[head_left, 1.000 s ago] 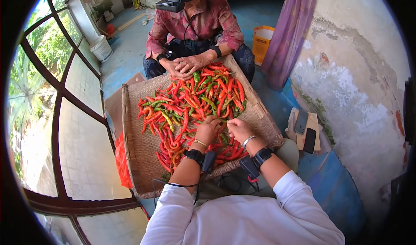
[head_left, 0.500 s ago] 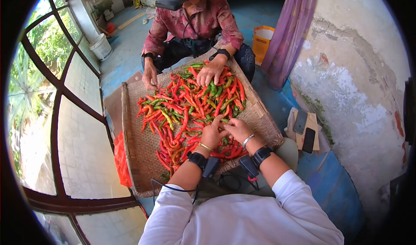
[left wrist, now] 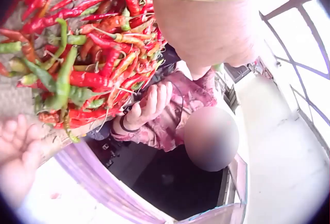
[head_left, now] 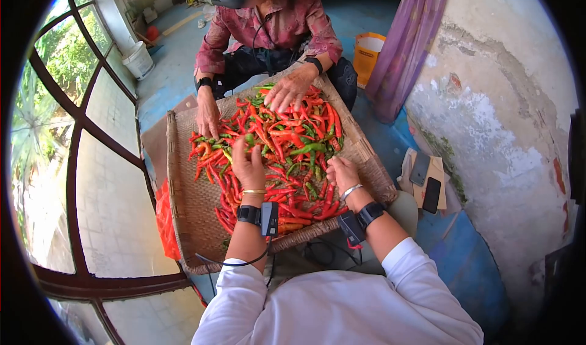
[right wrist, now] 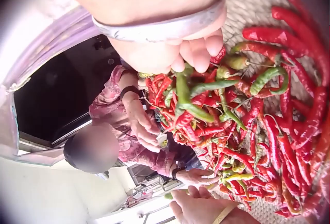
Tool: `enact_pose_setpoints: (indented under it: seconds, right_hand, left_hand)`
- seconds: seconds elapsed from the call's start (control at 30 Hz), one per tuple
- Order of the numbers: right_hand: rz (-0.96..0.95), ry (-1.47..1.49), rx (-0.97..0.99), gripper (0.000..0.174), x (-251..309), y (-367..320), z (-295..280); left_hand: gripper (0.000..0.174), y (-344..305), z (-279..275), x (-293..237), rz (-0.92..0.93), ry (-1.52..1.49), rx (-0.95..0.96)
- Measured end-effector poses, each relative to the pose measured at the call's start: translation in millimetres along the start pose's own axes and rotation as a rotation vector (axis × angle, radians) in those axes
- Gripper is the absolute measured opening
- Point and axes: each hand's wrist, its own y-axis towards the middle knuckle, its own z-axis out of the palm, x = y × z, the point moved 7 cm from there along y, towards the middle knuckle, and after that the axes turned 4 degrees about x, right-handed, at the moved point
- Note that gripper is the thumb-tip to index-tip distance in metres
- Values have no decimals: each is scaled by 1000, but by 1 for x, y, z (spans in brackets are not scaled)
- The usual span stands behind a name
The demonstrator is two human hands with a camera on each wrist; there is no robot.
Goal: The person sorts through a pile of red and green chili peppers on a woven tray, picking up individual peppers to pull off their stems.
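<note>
My left hand [head_left: 248, 169] is raised over the left part of the chili heap [head_left: 287, 131], with a green chili [head_left: 249, 139] pinched at its fingertips. Most of that chili is hidden by the fingers; a green end [right wrist: 168, 196] shows in the right wrist view. My right hand [head_left: 343, 174] hovers near the right side of the heap, fingers loosely curled, nothing visible in them. In the left wrist view its palm [left wrist: 18, 154] faces up. Red, orange and green chilies lie mixed on a woven tray [head_left: 190, 232]. Below my right fingers lie some green chilies [right wrist: 183, 95].
Opposite sits a person [head_left: 274, 21] with one hand [head_left: 208, 116] at the heap's left edge and the other [head_left: 290, 91] over its far side. Two phones [head_left: 431, 195] lie on cardboard at the right. A red bag [head_left: 165, 223] hangs by the tray's left side.
My hands were together over the near chilies; the left has moved away left and forward with a green chili. The other person's clasped hands have parted and reached into the heap.
</note>
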Motion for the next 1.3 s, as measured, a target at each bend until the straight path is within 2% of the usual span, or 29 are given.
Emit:
enact_pose_setpoints:
  seconds: [0.1,0.13,0.2,0.27,0.3,0.37,0.53,0.6,0.67,0.73,0.8,0.87,0.9,1.0,1.07,1.17,1.2,1.23,1.27,1.3]
  right_hand:
    - [20,-149,-13,21,-8,4,0]
    - [21,-149,-13,21,-10,5,1]
    - [14,-305,85,23,-15,9,8]
    - [-11,-362,116,28,-24,17,7]
    - [-38,-409,84,33,-27,22,5]
    - [-48,-418,66,43,-24,18,5]
    - [6,-487,173,54,-19,13,13]
    - [164,-358,198,55,-16,0,18]
    - [171,-337,202,56,-21,3,17]
    - [160,-268,129,54,-26,7,11]
    - [156,-248,141,54,-26,9,8]
    - [120,-253,-13,41,-18,6,-3]
    - [71,-180,-23,34,-16,6,-3]
    - [84,-142,71,26,-17,8,-1]
    - [24,-99,43,28,-17,9,-1]
    - [175,225,118,33,-23,6,0]
    - [171,219,119,33,-24,8,-3]
    - [182,345,153,34,-27,11,-2]
    - [192,470,188,34,-28,13,-2]
    - [225,436,139,33,-29,11,-6]
  left_hand:
    - [20,3,-14,-19,-105,147,-37]
    - [20,-4,-11,-6,-105,147,-37]
    - [24,-33,39,1,396,323,474]
    - [33,-64,69,-14,486,257,786]
    - [33,-70,75,-22,486,253,784]
    - [40,-86,95,-15,291,417,1006]
    - [41,-99,108,-19,319,537,1073]
    - [37,-104,111,-7,226,638,1130]
    - [31,-105,112,-2,237,629,1081]
    - [26,-109,110,-4,226,471,1105]
    - [24,-108,104,-11,223,375,1085]
    - [25,-109,98,-25,234,150,1153]
    - [26,-109,95,-25,209,103,1168]
    - [25,-102,87,-29,171,58,1150]
    - [25,-99,84,-35,136,28,1148]
    - [24,-97,85,-28,61,-109,1127]
    - [21,-94,84,-30,22,-212,1111]
    - [21,-91,83,-30,24,-216,1106]
    - [16,-90,83,-18,-260,-385,1119]
    - [11,-88,79,-11,-546,-552,1115]
